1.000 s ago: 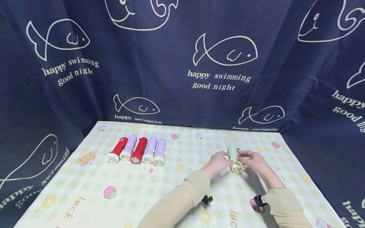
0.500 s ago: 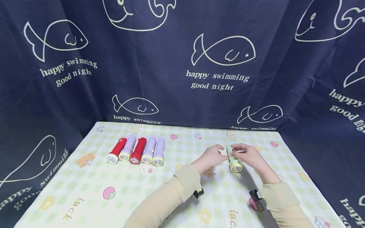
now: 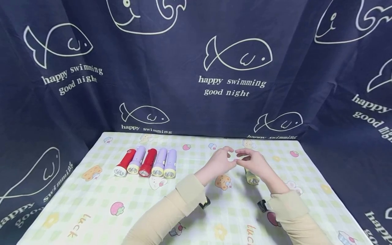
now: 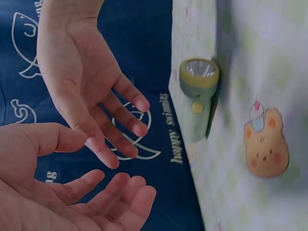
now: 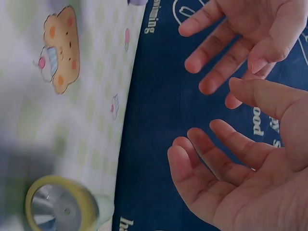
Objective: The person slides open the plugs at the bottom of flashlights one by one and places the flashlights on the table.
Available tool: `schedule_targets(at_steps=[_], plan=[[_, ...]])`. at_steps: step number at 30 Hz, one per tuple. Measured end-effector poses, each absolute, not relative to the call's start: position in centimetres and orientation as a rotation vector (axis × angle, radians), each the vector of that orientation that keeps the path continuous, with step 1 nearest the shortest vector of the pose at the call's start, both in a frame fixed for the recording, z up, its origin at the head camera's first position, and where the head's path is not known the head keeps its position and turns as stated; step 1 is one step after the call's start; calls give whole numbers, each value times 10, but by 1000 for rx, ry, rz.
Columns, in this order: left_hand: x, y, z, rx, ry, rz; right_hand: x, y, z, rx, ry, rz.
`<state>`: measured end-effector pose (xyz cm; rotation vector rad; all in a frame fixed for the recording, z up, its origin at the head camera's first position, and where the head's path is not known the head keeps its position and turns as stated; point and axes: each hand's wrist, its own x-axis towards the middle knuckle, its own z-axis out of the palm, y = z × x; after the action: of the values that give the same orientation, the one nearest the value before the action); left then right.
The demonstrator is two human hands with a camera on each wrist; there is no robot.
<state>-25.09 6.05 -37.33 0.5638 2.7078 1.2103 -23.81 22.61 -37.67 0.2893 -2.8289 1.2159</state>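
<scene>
My left hand [image 3: 218,161] and right hand [image 3: 252,163] hover above the table's right half, facing each other with relaxed fingers. Nothing is held in either, and their thumb tips come close together. Behind the right hand lies a green flashlight [image 3: 252,178] with a yellow lens ring, its back part hidden in the head view. The left wrist view shows this green flashlight [image 4: 196,98] lying apart from both hands, yellow button visible. In the right wrist view its lens end [image 5: 57,207] appears at the lower left.
Toward the table's back left lie a red flashlight [image 3: 125,162], a purple flashlight [image 3: 136,160], another red flashlight [image 3: 148,162] and two more purple flashlights in a row, lenses facing me. A checked tablecloth [image 3: 101,190] covers the table. A dark blue curtain [image 3: 171,68] hangs behind.
Both hands have let go of the green flashlight, the left first. They have risen and moved left, coming together in front of it. The row of flashlights stays in place.
</scene>
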Motion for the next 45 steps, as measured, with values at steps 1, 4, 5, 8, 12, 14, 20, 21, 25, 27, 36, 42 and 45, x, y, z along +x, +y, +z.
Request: schedule_targets(at_steps=[1,4,5,8,12,14,20,21,25,27,36,42,45], plan=[[-251,57,-372,560,2717,1212,-239,224,-377,306,-2816,1194],[-250,46,-370,553,2745,1235,-240,216,-377,350,-2777,1136],[-250,42,-369,555,2753,1249,-241,214,-378,362,-2763,1122],[-249,34,-368,568,2794,1268,-242,208,-380,384,-2729,1108],[-248,24,-370,577,2889,1238,-244,198,-385,414,-2697,1118],[-248,18,-371,567,2934,1211,-245,193,-389,423,-2683,1124],[-246,3,-374,543,3023,1156,-245,179,-394,475,-2625,1186],[-245,1,-375,545,3038,1146,-244,176,-395,485,-2616,1197],[-243,-6,-378,549,3084,1086,-243,167,-397,496,-2603,1214],[-242,-9,-380,549,3096,1060,-243,164,-400,506,-2593,1230],[-243,-33,-388,503,3177,924,-241,146,-413,553,-2519,1252],[-251,-53,-396,420,3228,871,-238,134,-420,593,-2478,1226],[-255,-62,-401,369,3242,813,-238,128,-421,615,-2465,1230]])
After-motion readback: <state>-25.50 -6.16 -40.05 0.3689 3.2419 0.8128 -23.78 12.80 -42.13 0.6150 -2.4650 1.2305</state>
